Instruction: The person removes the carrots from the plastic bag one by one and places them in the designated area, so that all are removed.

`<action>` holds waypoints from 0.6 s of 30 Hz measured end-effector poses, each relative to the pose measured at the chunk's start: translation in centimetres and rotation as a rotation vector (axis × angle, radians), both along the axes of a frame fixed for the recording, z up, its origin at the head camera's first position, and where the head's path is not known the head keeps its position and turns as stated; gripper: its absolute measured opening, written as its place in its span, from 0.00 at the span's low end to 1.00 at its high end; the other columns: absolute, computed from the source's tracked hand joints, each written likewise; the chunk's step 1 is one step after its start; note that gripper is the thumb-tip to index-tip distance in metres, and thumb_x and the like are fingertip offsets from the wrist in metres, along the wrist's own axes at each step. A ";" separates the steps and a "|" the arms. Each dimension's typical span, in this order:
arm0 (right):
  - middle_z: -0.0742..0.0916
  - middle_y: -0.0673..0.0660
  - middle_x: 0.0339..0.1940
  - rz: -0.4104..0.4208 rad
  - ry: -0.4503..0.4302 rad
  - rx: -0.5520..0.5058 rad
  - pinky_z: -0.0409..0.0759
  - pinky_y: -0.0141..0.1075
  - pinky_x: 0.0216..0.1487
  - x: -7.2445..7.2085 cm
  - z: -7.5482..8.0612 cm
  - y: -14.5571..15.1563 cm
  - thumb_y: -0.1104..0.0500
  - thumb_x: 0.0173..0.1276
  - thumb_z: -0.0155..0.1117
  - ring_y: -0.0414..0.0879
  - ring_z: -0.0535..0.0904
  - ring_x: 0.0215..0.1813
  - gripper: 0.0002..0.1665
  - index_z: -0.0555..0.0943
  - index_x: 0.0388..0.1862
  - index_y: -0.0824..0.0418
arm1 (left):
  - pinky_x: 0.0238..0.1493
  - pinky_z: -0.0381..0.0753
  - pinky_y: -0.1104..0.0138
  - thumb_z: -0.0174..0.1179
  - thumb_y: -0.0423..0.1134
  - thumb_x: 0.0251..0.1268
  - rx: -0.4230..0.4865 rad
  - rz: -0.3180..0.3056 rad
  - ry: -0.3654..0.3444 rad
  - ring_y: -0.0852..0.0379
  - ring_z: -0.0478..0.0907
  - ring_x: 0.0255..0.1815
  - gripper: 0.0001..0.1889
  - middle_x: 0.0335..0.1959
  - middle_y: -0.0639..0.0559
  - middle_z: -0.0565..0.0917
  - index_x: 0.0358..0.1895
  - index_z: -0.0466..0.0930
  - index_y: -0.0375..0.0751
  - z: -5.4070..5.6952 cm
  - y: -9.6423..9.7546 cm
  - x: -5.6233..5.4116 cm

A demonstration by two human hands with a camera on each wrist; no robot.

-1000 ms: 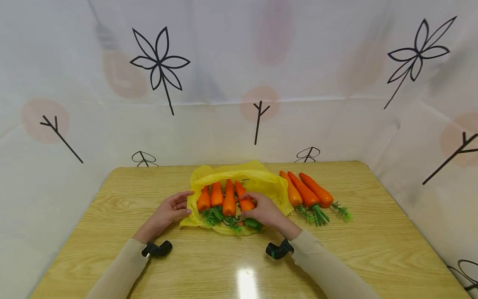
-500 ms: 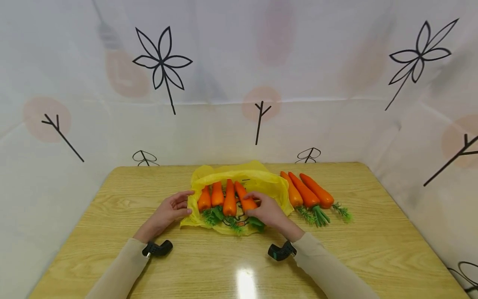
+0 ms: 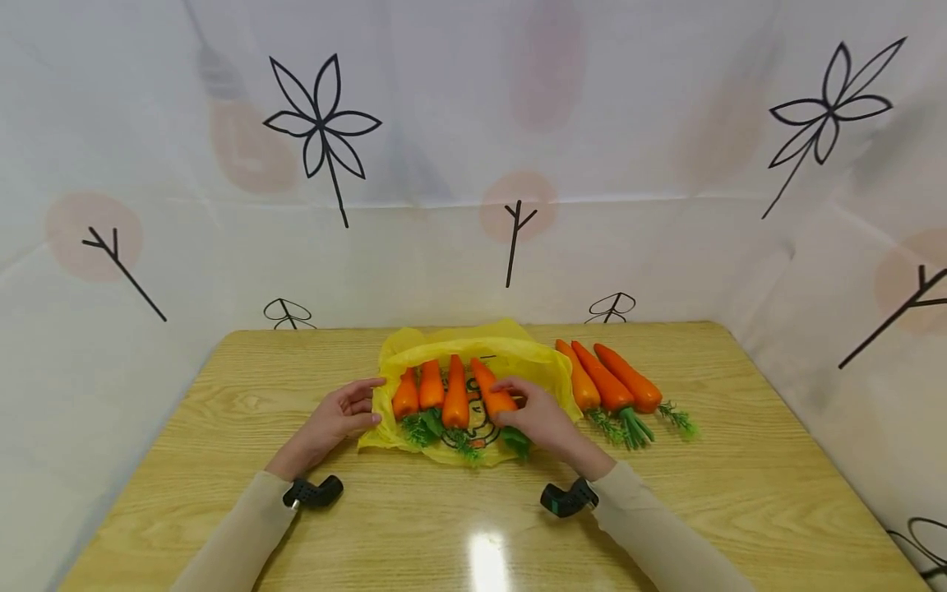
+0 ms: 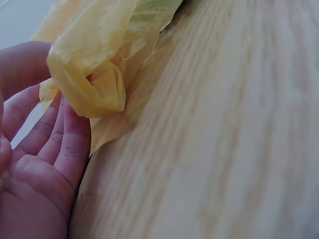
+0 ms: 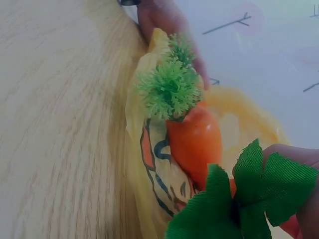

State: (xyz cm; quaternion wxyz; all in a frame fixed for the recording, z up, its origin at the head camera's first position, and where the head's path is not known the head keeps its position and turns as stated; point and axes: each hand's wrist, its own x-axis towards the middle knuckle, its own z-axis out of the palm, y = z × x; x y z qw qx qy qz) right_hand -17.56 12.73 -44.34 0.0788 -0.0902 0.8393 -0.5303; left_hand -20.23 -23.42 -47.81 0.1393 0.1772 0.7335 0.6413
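On a wood-grained table [image 3: 414, 526] walled by white cloth [image 3: 429, 255] with black flowers, my left hand's [image 3: 329, 421] fingers hold the yellow bag's [image 3: 546, 372] edge; my right hand's [image 3: 546, 419] fingers grip one carrot [image 3: 491, 390] in its mouth, beside three more carrots [image 3: 455, 399].

Wooden table [image 3: 414, 526], white backdrop [image 3: 436, 148] behind (complete with black-outlined flowers [image 3: 321, 124]).

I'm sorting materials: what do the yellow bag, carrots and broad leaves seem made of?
Yellow bag: probably thin plastic film, slightly glossy; crumpled and translucent.
Carrots: perhaps plastic or coated foam, glossy; their smooth skins catch highlights.
Broad leaves: likely fabric, matte, with fine woven-looking ribs.
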 end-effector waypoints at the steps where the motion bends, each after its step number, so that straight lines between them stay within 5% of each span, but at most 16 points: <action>1: 0.82 0.55 0.55 -0.001 0.003 -0.002 0.78 0.41 0.41 0.0 0.0 0.1 0.62 0.62 0.71 0.50 0.77 0.47 0.22 0.82 0.56 0.55 | 0.40 0.78 0.69 0.65 0.31 0.66 -0.002 0.001 0.000 0.57 0.71 0.43 0.33 0.53 0.43 0.69 0.74 0.64 0.36 0.0 0.0 0.0; 18: 0.81 0.55 0.61 -0.010 0.023 -0.002 0.72 0.39 0.34 1.3 1.7 2.2 0.58 0.65 0.70 0.50 0.73 0.39 0.24 0.83 0.61 0.52 | 0.36 0.74 0.69 0.65 0.31 0.67 0.024 -0.013 0.003 0.58 0.69 0.40 0.33 0.48 0.44 0.68 0.73 0.64 0.36 -0.6 -0.3 -0.2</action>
